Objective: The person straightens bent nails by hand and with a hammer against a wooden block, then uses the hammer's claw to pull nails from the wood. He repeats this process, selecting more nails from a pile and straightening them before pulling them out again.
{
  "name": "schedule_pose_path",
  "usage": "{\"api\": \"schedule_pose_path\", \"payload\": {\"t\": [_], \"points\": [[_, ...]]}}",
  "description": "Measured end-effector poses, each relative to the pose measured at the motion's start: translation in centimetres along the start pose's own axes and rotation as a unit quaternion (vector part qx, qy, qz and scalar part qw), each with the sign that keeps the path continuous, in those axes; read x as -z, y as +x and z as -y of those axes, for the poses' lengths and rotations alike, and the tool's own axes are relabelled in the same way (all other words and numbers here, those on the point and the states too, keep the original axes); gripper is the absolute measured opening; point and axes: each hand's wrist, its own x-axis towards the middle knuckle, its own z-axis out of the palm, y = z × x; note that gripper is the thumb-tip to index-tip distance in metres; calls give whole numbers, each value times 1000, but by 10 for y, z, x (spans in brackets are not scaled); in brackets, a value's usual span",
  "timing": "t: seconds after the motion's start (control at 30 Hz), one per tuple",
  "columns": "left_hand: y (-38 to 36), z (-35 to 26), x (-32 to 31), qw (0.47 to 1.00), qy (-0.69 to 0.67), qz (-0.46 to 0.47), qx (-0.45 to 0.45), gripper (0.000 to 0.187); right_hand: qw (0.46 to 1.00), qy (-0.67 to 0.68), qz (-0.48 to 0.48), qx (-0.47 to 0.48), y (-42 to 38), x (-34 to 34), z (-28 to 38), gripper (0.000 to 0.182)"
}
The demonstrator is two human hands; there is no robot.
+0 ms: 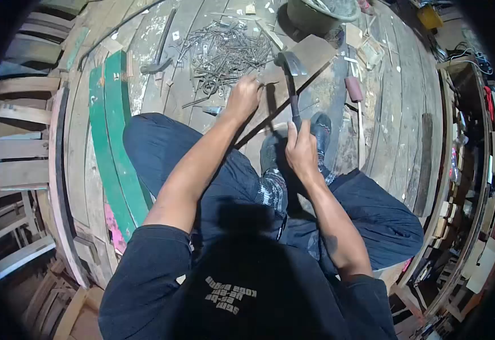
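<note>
My right hand (pixel 301 148) is closed around the handle of a hammer (pixel 290 85), whose metal head points away from me above a flat brown piece. To the left of the hammer head, my left hand (pixel 245 98) is closed in a pinch, with a thin dark nail (pixel 271 84) sticking out to the right of the fingertips. Just beyond that hand lies a heap of loose nails (pixel 225 54), many of them bent. The flat brown piece (pixel 314 52) rests on the floor beneath the hammer head.
Left of the nails lies another hammer-like tool (pixel 159 62). A bucket (pixel 322 16) stands at the far side. Green boards (pixel 111 136) lie beside my left knee. A reddish cylinder on a stick (pixel 353 89) is to the right. Stacked wood lines the left; a cluttered shelf (pixel 468 187) lines the right.
</note>
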Motion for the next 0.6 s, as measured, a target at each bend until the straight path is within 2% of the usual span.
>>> {"api": "schedule_pose_path", "payload": {"t": [0.03, 0.1, 0.13, 0.17, 0.23, 0.27, 0.3, 0.33, 0.43, 0.5, 0.57, 0.6], "points": [[-4, 2, -2, 1000, 0, 2, 0, 15, 999, 19, -25, 24, -6, -3, -4, 33], [0, 4, -4, 1000, 0, 6, -6, 16, 1000, -16, -14, -7, -7, -13, -18, 34], [1, 1, -4, 999, -2, -41, -34, 13, 998, -55, 14, -28, -6, -14, -19, 34], [2, -1, -4, 998, -2, -43, -36, 13, 993, -93, 44, -51, -6, -15, -22, 35], [3, 1, -3, 1000, 13, -7, -13, 11, 997, -55, 16, -51, -2, -7, -14, 34], [-2, 2, -3, 999, -3, -38, -19, 10, 999, -32, 4, -33, 2, 1, -1, 33], [-2, 5, -3, 999, -3, -27, -35, 18, 1000, -9, -10, -26, -1, 5, 5, 32], [-1, 7, -6, 999, 8, -34, -42, 18, 999, 1, -33, -11, -1, 4, 5, 30], [-4, 10, -8, 999, 11, -31, -36, 17, 999, 21, -26, -3, -3, -3, -7, 30], [0, 4, -5, 999, 3, -24, -31, 17, 995, -95, 19, 13, -4, -16, -30, 34], [1, 2, -2, 1000, -25, -8, -8, 17, 994, -101, 28, -4, -10, -18, -29, 37], [2, 4, -5, 999, 6, -26, -30, 17, 996, -83, 30, -4, -9, -17, -29, 37]]}}
